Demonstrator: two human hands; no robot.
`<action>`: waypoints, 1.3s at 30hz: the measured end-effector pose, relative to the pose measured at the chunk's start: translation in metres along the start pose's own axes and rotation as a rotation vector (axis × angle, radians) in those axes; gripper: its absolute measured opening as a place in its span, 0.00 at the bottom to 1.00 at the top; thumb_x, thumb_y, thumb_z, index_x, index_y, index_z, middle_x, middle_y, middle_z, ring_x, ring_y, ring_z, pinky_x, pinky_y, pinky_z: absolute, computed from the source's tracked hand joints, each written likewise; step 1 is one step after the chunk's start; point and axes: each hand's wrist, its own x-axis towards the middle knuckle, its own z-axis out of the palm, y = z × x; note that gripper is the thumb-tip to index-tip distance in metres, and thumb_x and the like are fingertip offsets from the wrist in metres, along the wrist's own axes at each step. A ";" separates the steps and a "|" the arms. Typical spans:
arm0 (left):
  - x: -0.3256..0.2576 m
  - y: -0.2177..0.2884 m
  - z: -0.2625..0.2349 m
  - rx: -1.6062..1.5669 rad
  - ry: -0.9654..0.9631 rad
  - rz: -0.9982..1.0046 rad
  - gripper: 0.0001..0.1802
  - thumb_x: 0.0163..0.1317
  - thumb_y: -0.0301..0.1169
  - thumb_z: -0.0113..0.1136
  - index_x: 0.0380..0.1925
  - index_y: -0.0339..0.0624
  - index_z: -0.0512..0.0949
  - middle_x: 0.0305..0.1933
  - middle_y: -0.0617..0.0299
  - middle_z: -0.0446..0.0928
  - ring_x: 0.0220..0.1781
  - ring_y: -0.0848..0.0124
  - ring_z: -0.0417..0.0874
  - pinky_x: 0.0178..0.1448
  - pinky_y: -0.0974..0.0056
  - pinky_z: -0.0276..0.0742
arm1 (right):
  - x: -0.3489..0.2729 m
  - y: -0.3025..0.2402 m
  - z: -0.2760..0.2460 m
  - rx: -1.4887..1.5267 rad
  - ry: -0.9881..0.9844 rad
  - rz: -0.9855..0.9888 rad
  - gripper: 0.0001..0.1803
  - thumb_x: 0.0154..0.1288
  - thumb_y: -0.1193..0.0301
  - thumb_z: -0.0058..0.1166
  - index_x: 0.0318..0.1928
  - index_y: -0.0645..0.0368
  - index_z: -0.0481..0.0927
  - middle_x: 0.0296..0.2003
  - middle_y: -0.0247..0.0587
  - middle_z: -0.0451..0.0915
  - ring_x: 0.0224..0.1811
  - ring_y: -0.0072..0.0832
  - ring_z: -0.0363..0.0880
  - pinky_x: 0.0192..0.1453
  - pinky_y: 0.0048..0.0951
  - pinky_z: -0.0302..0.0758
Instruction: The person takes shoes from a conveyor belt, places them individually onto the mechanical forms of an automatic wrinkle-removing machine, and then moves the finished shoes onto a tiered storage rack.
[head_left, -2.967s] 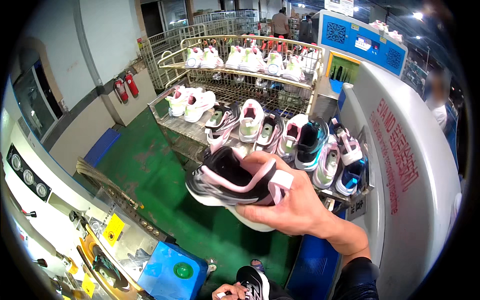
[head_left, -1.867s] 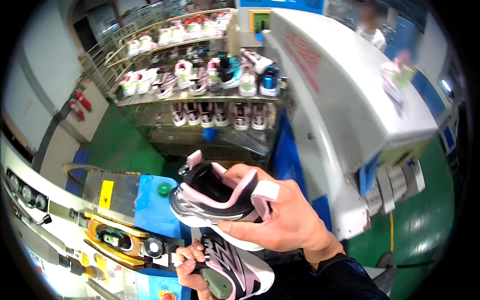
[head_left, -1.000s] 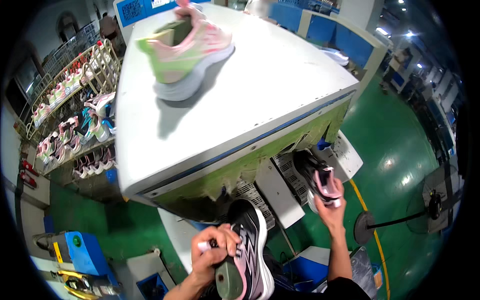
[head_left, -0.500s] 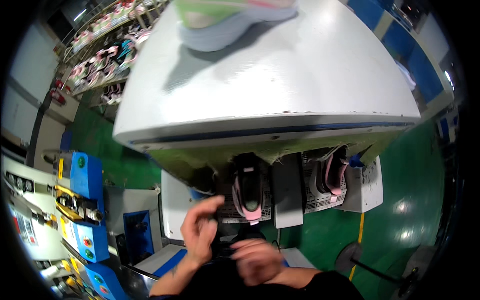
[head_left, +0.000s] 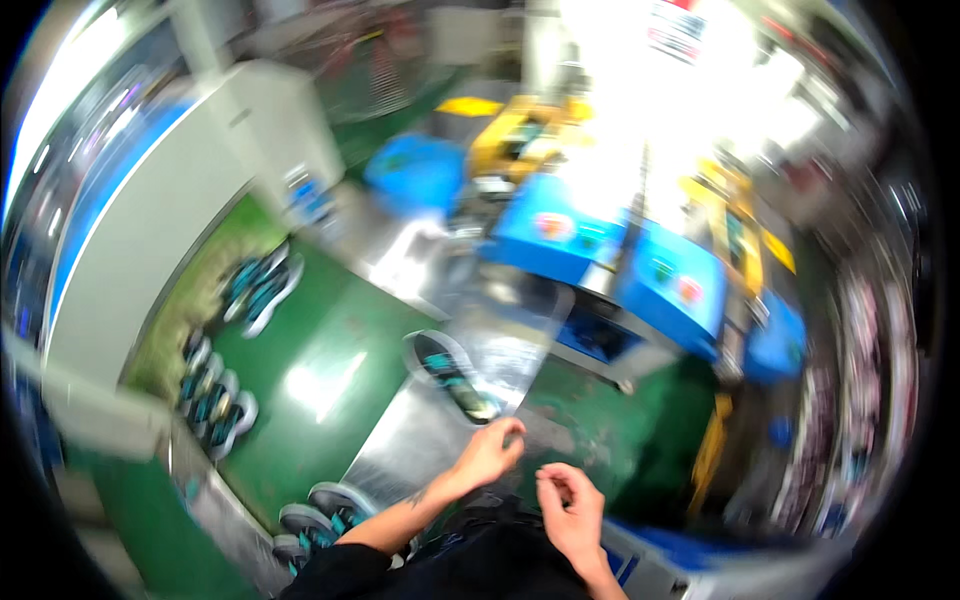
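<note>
A dark sneaker with teal details and a pale sole (head_left: 455, 378) lies on a shiny metal tabletop (head_left: 400, 440) just beyond my hands. My left hand (head_left: 487, 455) is nearest to it, fingers loosely curved and apart, holding nothing. Close by on the right, my right hand (head_left: 572, 503) is raised with bent fingers and a gap between thumb and fingertips, also holding nothing. At the near left, beside my left forearm, several similar sneakers (head_left: 325, 520) stand together, partly hidden by the arm. Motion blurs much of the view.
On the left, more teal and dark sneakers (head_left: 262, 285) rest on a green surface (head_left: 335, 345) before a white machine housing (head_left: 160, 215). Ahead are blue machine units (head_left: 560, 225) with coloured buttons and yellow parts. Blurred racks (head_left: 855, 400) stand at the far right.
My view has swung round from the white housing with pink shoes beneath it to the metal tabletop and teal sneakers. Both hands are still free of any object.
</note>
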 end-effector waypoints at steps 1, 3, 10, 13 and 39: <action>-0.003 -0.042 -0.027 -0.088 0.282 -0.008 0.14 0.57 0.31 0.57 0.42 0.36 0.75 0.39 0.50 0.80 0.44 0.60 0.81 0.51 0.61 0.74 | 0.002 -0.017 0.021 -0.052 -0.160 -0.067 0.08 0.61 0.79 0.54 0.42 0.65 0.77 0.35 0.39 0.81 0.36 0.17 0.78 0.39 0.20 0.76; -0.027 -0.120 -0.076 -0.048 0.892 -0.068 0.12 0.53 0.28 0.58 0.38 0.36 0.76 0.40 0.49 0.78 0.45 0.58 0.80 0.51 0.58 0.73 | 0.015 -0.043 0.068 -0.146 -0.423 -0.158 0.08 0.59 0.77 0.56 0.39 0.65 0.79 0.32 0.41 0.81 0.33 0.22 0.81 0.39 0.23 0.77; -0.118 -0.290 -0.187 0.373 1.632 -0.776 0.21 0.55 0.29 0.55 0.48 0.31 0.67 0.56 0.42 0.66 0.58 0.48 0.67 0.63 0.50 0.61 | 0.150 -0.037 0.261 -0.688 -0.982 -0.372 0.20 0.56 0.69 0.59 0.48 0.65 0.75 0.41 0.51 0.79 0.42 0.38 0.81 0.44 0.32 0.78; -0.164 -0.323 -0.230 0.564 1.629 -0.899 0.24 0.56 0.32 0.55 0.51 0.31 0.65 0.60 0.41 0.61 0.63 0.45 0.61 0.68 0.46 0.53 | 0.171 -0.101 0.392 -0.550 -1.175 -0.941 0.29 0.56 0.65 0.61 0.55 0.65 0.68 0.51 0.55 0.73 0.54 0.48 0.73 0.58 0.40 0.71; -0.148 -0.115 -0.203 -0.782 0.056 -0.529 0.45 0.63 0.66 0.30 0.64 0.37 0.60 0.57 0.51 0.72 0.59 0.59 0.73 0.65 0.53 0.65 | 0.112 -0.111 0.220 -0.258 -1.441 -1.433 0.34 0.43 0.67 0.66 0.54 0.60 0.70 0.49 0.49 0.74 0.49 0.44 0.74 0.49 0.38 0.75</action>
